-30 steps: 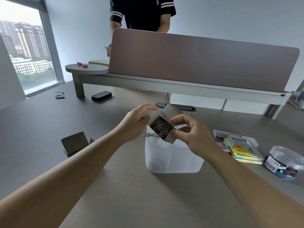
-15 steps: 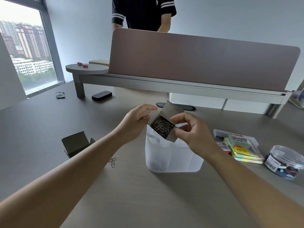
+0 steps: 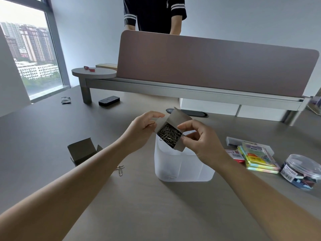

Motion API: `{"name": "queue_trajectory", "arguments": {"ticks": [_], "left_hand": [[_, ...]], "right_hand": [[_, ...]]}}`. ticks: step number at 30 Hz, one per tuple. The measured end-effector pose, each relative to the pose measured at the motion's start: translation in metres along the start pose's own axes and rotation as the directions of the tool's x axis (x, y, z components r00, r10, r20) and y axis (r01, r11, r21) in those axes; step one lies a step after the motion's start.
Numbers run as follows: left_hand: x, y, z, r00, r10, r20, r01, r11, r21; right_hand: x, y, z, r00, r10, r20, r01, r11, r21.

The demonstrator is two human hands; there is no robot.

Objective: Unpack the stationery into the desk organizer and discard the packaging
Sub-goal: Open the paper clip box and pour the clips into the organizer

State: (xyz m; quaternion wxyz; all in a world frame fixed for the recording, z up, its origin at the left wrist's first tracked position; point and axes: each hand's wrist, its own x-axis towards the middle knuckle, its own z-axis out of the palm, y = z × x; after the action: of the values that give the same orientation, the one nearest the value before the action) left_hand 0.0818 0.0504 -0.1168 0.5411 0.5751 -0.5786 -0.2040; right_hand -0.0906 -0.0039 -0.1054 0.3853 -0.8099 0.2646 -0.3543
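Paper clips fill the small cardboard box, which you grasp between the fingers of the left hand and the right hand, tilted directly above the translucent desk organizer. Tip the open mouth lower, keeping it inside the organizer rim below your fingers, and shake gently. Two stray clips lie on the desk left of the organizer, so pour slowly.
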Motion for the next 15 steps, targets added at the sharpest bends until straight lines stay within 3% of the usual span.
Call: {"name": "queue_trajectory", "arguments": {"ticks": [15], "left_hand": [[-0.0047,0.0019,0.0025,0.999,0.047,-0.021,-0.047,0.999,-0.024]], "right_hand": [[-0.0042,-0.0006,0.0000,0.998,-0.040,-0.039,0.039,0.999,-0.022]]}}
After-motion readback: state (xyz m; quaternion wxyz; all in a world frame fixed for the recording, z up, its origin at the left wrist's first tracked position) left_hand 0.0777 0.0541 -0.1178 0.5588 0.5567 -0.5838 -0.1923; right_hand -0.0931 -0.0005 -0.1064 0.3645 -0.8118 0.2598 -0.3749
